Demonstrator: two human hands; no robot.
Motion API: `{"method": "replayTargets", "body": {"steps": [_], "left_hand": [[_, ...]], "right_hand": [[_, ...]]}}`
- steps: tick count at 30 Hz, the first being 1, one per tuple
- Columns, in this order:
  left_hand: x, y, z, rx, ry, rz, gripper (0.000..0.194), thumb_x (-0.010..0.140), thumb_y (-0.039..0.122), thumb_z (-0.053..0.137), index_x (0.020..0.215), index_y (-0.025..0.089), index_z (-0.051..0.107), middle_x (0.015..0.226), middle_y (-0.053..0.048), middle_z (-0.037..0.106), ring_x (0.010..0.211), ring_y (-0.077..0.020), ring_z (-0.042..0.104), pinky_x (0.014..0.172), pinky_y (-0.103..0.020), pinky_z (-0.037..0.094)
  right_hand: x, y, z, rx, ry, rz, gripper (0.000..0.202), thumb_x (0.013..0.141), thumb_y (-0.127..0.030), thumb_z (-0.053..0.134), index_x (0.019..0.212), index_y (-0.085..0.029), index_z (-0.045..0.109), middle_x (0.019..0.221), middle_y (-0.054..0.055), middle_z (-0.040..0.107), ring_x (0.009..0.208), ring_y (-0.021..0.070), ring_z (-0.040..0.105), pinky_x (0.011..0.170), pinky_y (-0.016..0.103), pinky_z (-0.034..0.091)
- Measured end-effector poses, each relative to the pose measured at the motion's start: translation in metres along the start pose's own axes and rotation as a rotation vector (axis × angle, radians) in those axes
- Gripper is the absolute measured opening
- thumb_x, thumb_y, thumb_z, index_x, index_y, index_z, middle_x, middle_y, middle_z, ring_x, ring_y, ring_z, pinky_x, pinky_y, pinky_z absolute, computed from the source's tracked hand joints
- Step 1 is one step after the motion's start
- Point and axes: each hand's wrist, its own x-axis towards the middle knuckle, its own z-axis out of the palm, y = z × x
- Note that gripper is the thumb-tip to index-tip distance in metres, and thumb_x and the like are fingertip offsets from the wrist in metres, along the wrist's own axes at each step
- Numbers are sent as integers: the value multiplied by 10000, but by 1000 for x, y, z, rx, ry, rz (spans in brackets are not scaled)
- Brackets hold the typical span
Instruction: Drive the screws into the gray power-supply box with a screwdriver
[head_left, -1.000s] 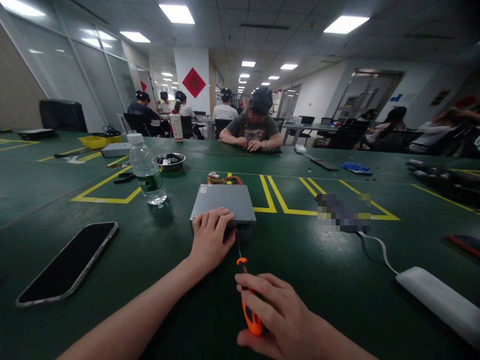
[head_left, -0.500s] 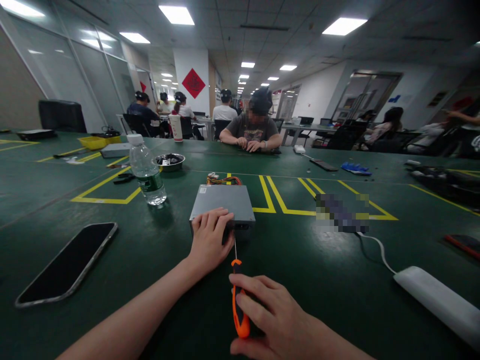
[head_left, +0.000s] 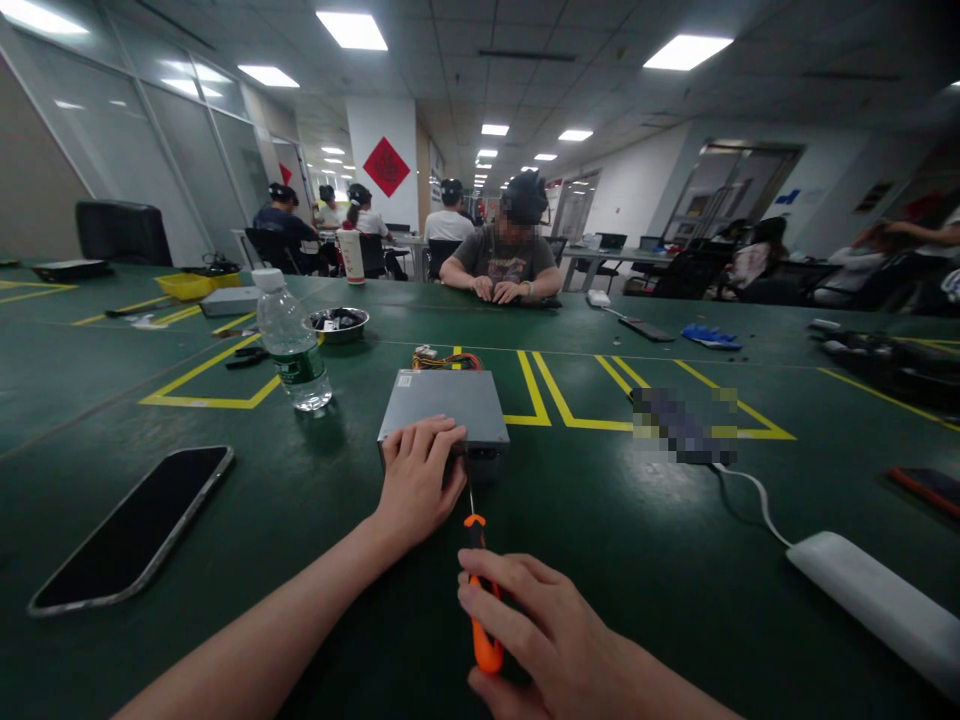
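Note:
A grey metal computer power supply [head_left: 450, 398] lies on the green table, with a bundle of coloured cables [head_left: 454, 360] behind it. My left hand [head_left: 420, 470] grips its near side, fingers over the top edge and the thumb low on the front. In my right hand [head_left: 536, 620] is an orange and black screwdriver [head_left: 486, 640], held by its handle between fingers and thumb. Its thin shaft points away from me to the front face of the power supply, beside my left thumb. The exact spot where the tip meets that face is too dark to make out.
Left of the power supply stands a water bottle [head_left: 294, 350], with a metal bowl [head_left: 341, 323] behind it. A phone [head_left: 135, 530] lies near left. At right are a white power strip [head_left: 870, 600] and its cord. A person [head_left: 510, 255] sits across the table.
The screwdriver handle has turned a little, and the fingers of my right hand have shifted on it. My left hand and the power supply stay in place.

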Motion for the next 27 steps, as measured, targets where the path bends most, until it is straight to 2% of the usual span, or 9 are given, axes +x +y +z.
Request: {"method": "replayTargets", "body": {"steps": [2,6,8,11,14,17,20,24,27], "left_hand": [[0,0,0,0,1,-1,280,817,220,492,1096,233,507,1154,-78,579,1109,-231,489,889,-412,281],[0,0,0,5,4,-2,284,812,218,500,1096,231,504,1159,-78,574,1110,-230,485,890,-413,279],[0,0,1,9,7,2,287,810,219,502,1097,231,503,1157,-81,575,1107,-233,487,886,-415,281],[0,-1,1,16,9,5,284,811,218,498,1095,231,503,1154,-85,579,1107,-237,488,884,-417,285],[0,-1,1,16,7,4,279,813,221,497,1092,231,506,1155,-86,578,1110,-236,488,885,-417,283],[0,-1,1,15,11,6,276,817,223,492,1092,231,504,1154,-84,578,1105,-233,491,881,-414,286],[0,0,0,12,14,6,272,820,224,490,1092,230,504,1151,-80,578,1101,-230,494,877,-411,291],[0,0,0,10,15,1,272,818,218,489,1089,229,507,1147,-76,581,1098,-230,496,877,-407,293],[0,0,0,10,12,2,277,815,217,492,1091,228,508,1150,-77,579,1102,-230,494,879,-405,293]], "right_hand": [[2,0,-2,-42,2,-38,272,967,-290,338,1098,-111,496,1042,153,645,994,181,611,770,290,510],[-1,1,0,-77,107,-39,199,944,-292,433,1005,-113,498,999,161,662,888,168,649,744,278,514],[-3,2,2,-63,119,-3,220,937,-323,449,1000,-115,481,1002,165,659,876,169,652,762,281,514],[-2,0,2,-17,47,34,307,941,-378,403,1055,-102,476,1040,172,638,932,184,634,772,287,516],[1,-1,0,-38,-22,-1,278,945,-290,369,1120,-109,487,1068,168,627,1000,191,604,780,297,513],[1,0,-2,-84,36,-41,228,951,-269,387,1075,-113,498,1012,165,654,982,179,613,770,286,512],[-3,1,0,-63,93,-5,223,948,-290,420,1067,-106,461,1013,172,656,957,169,627,795,280,508],[-2,0,-2,6,46,49,322,948,-374,393,1083,-89,457,1061,178,631,992,185,615,814,283,504],[2,-2,-5,-13,-13,4,320,969,-315,318,1108,-87,493,1048,163,638,1005,187,604,770,278,513]]}}
